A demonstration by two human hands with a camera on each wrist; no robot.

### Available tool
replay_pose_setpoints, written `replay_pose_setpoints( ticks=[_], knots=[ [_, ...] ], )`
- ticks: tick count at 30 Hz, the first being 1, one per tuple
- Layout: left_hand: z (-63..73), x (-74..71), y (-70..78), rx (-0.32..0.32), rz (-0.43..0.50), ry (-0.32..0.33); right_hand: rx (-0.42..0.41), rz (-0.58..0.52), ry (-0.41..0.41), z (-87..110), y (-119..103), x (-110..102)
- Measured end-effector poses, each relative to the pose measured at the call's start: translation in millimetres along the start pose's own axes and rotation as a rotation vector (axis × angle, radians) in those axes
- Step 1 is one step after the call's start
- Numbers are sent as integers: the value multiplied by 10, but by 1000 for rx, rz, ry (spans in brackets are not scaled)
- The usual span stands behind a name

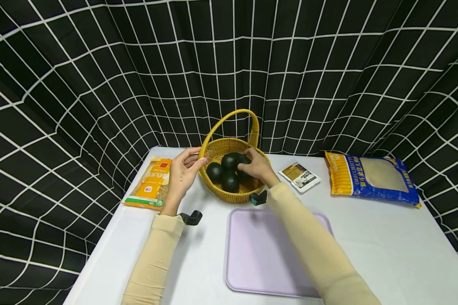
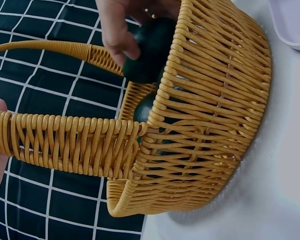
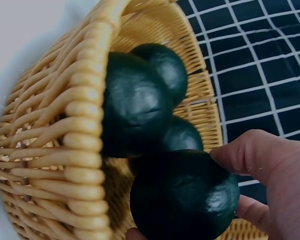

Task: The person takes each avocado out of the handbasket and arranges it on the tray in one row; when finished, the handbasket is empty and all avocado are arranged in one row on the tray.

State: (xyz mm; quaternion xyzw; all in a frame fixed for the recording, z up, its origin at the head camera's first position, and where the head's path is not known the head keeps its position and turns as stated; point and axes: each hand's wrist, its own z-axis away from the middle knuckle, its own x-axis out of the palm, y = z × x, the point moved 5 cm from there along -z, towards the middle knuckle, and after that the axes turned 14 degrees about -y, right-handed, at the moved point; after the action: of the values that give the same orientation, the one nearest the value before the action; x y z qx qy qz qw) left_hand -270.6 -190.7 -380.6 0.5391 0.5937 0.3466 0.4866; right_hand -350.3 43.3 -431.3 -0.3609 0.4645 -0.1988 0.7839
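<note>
A yellow wicker basket (image 1: 229,196) with a tall arched handle (image 2: 72,145) stands on the table. My left hand (image 1: 186,171) grips the handle's left side, thumb in front and fingers behind. Inside the basket lie several dark green avocados (image 1: 230,182), close against each other. My right hand (image 1: 260,166) reaches in over the right rim and holds one avocado (image 3: 185,195) between thumb and fingers. In the right wrist view that avocado is at the front, overlapping the others (image 3: 137,105); some of its fingers are hidden behind it.
An orange food bag (image 1: 150,182) lies left of the basket. To the right are a small brown-and-white packet (image 1: 299,176) and a blue-and-yellow pasta bag (image 1: 374,178). A lilac tray (image 1: 267,254) lies in front, under the right forearm. Black grid-patterned cloth (image 1: 229,63) surrounds the white table (image 1: 385,254).
</note>
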Motion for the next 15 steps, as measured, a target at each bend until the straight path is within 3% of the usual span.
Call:
replay_pose_setpoints(
  ticks=[8, 15],
  knots=[
    [13, 12, 13, -9, 9, 3, -83, -24, 30, 176, -137, -102],
    [-6, 10, 7, -4, 6, 6, -125, -24, 9, 357, -272, -138]
  ],
)
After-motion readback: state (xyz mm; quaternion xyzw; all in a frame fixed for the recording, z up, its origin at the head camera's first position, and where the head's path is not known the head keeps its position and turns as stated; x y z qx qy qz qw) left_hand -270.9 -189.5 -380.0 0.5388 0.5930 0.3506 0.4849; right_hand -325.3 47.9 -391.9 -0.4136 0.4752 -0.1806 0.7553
